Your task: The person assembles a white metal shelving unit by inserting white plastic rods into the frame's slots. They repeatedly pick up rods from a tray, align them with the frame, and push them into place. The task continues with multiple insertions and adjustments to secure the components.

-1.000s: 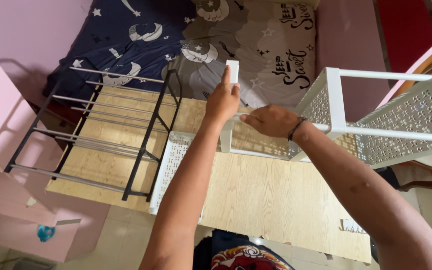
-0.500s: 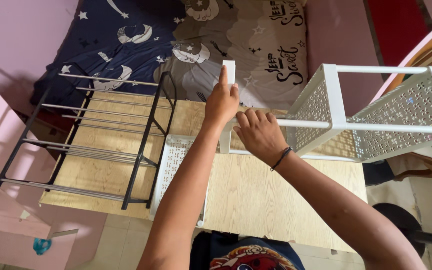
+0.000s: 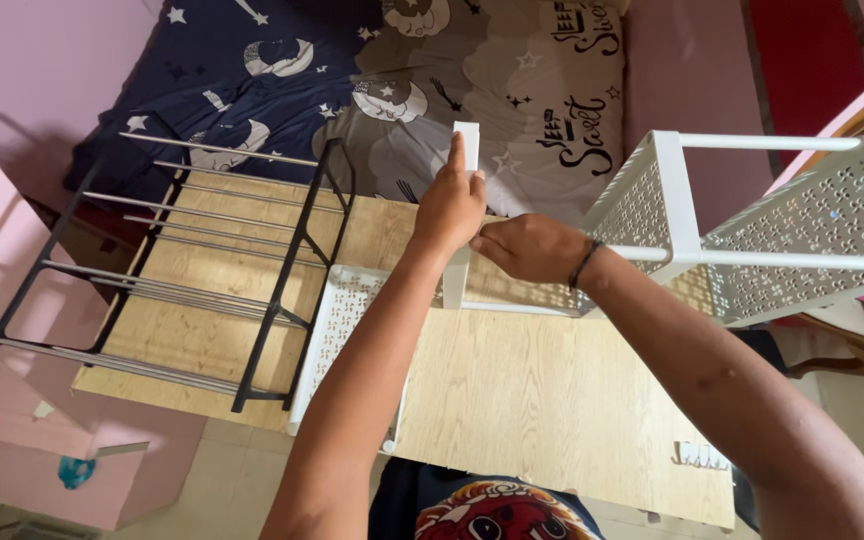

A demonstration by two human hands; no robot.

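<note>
Plastic is what the white post (image 3: 464,215) looks to be made of, a slim upright bar rising from the perforated white tray (image 3: 344,320) that lies flat on the pale wooden desk (image 3: 542,400). The left hand (image 3: 449,208) is closed around the upper part of the post, its fingers wrapped tight and the index finger laid up along the bar. The right hand (image 3: 529,247) sits just beside it, lower down; its fingers curl in toward the post, but whether they grip it or only press against it cannot be told from this view. Judging by its thin section and hollow look, the post should be light and fairly stiff, though it may flex or pop out of its socket if levered sideways; the smooth surface could slip, so a grip low near the joint and a second near the top seems soundest. To the right, a white lattice basket frame (image 3: 782,245) stands tipped on its side, with its rail reaching close to the right wrist, so there is little open room on that side. To the left, a black metal rack (image 3: 202,270) rests on the desk, well apart from the hands. Beyond the far desk edge lies a bed with a moon-and-star blanket (image 3: 382,90). The near stretch of desk in front of the tray offers the most room for moving.
</note>
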